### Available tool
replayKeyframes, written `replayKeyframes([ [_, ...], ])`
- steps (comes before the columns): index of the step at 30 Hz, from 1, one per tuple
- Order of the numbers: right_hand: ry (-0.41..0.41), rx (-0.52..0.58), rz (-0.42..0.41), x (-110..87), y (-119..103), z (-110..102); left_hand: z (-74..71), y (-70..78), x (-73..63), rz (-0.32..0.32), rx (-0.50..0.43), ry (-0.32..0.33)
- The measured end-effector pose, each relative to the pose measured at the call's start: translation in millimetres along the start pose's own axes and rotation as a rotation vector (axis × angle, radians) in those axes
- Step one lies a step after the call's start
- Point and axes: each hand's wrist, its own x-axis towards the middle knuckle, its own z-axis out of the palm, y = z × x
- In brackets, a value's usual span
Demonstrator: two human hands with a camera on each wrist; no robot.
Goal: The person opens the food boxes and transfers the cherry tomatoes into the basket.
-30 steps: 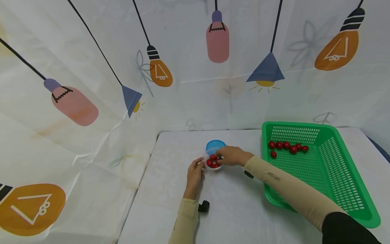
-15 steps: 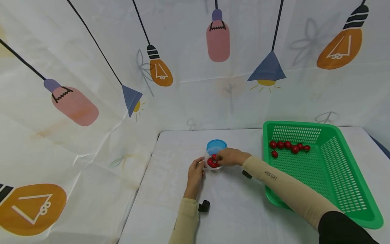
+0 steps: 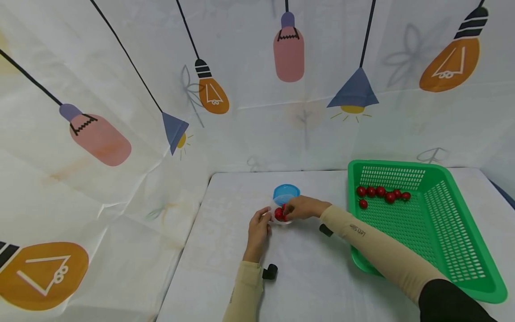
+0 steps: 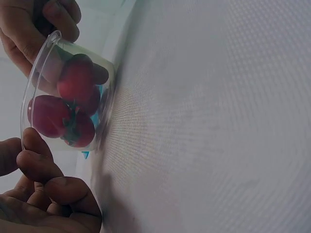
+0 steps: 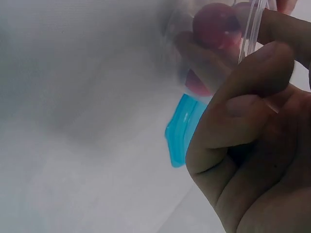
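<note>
holding tomato cup (image 4: 32, 82), left hand (image 3: 257, 230); right sleeve (image 3: 370, 238) reads "lets slim"

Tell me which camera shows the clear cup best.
The left wrist view: the clear cup appears large and side-on, with tomatoes visible through its wall. The head view shows it small, partly hidden by the right hand. The right wrist view catches only part of it at the top edge, partly behind fingers.
</note>
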Motion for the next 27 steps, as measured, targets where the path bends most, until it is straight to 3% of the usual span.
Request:
replayKeyframes([
  [4, -0.007, 0.069, 0.019, -1.3, 0.3, 0.1, 0.4, 0.0, 0.3, -0.006, -0.001, -0.001],
  [14, 0.030, 0.081, 0.024, -6.2, -1.1, 1.0, 0.7, 2.2, -1.3, 0.010, -0.003, -0.008],
  [27, 0.159, 0.065, -0.048, -14.0, 7.2, 0.2, 5.0, 1.9, -0.7, 0.056, 0.002, 0.031],
])
